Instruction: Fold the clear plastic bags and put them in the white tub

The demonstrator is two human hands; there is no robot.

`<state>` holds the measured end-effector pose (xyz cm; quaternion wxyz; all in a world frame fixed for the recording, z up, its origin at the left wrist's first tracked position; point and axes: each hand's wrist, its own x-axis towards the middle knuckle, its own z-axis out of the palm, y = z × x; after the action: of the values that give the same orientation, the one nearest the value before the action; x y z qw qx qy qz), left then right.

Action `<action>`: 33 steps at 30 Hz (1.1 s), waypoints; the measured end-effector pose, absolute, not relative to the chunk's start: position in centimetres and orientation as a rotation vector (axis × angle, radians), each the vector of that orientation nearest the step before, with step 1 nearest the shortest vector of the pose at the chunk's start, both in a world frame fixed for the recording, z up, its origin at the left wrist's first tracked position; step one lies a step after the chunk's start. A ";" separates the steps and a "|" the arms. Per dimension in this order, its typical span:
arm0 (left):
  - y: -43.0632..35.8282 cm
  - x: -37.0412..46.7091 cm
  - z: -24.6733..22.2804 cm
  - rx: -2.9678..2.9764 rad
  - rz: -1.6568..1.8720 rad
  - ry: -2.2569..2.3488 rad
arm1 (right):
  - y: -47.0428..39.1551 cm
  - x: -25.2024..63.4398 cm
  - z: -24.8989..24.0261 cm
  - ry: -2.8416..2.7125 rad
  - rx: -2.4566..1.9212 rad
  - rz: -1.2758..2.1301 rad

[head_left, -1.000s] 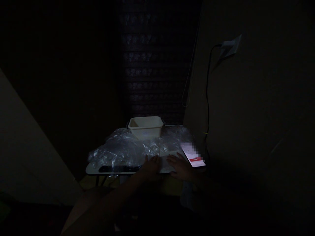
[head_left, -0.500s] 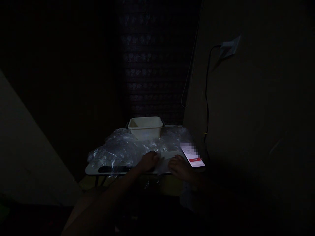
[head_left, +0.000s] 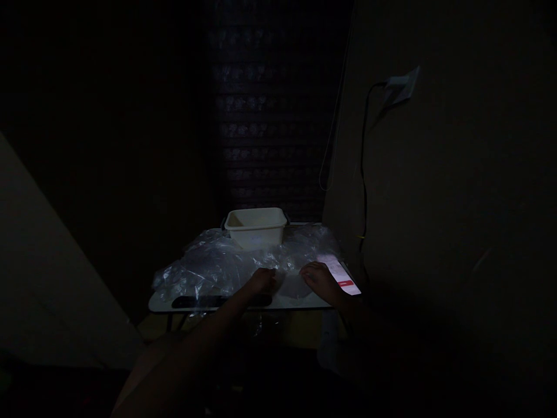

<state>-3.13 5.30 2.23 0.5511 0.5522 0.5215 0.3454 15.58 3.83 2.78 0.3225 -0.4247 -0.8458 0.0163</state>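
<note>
Dim light, dark banded blind (head_left: 261, 130), shadowed wall (head_left: 456, 174), outlet (head_left: 404, 85) with black cord (head_left: 363, 180), white-topped table (head_left: 160, 303)

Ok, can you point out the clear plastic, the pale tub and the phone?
Clear plastic (head_left: 211, 264), head view: crumpled left-hand portion.
Pale tub (head_left: 256, 234), head view: outer front wall.
Phone (head_left: 340, 271), head view: lit screen, beside the right hand (head_left: 319, 277).
</note>
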 end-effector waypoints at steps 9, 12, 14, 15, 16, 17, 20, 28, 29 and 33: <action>4.0 -2.3 3.6 0.880 0.490 0.975 | 3.3 15.5 3.8 -1.969 -1.067 0.202; 3.8 -1.5 4.1 0.808 0.453 0.808 | 2.8 15.0 4.9 -1.939 -0.985 0.193; 3.9 -1.2 4.3 0.766 0.524 0.773 | 2.7 14.8 5.2 -1.961 -0.948 0.174; 3.9 -1.2 4.4 0.751 0.580 0.784 | 2.6 14.8 5.2 -1.979 -0.940 0.169; 4.0 -1.2 4.4 0.741 0.637 0.808 | 2.6 14.8 5.0 -1.992 -0.938 0.176; 4.1 -1.2 4.5 0.741 0.692 0.831 | 2.6 14.9 4.7 -1.990 -0.946 0.200; 4.3 -1.5 4.7 0.775 0.839 0.868 | 3.0 15.1 3.5 -1.806 -1.048 0.411; 4.3 -0.8 5.0 0.978 1.070 0.864 | 3.1 14.1 4.4 -1.120 -0.982 1.780; 4.3 -0.6 4.9 0.997 1.091 0.874 | 3.0 13.9 4.7 -1.108 -0.937 1.794; 4.1 -0.4 4.6 1.058 1.106 0.898 | 3.0 13.2 4.8 -1.116 -0.938 1.624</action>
<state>-0.38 4.10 4.56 0.6315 0.4623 0.3923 0.4833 13.18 3.03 4.77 0.4614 -0.3814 -0.4537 0.6602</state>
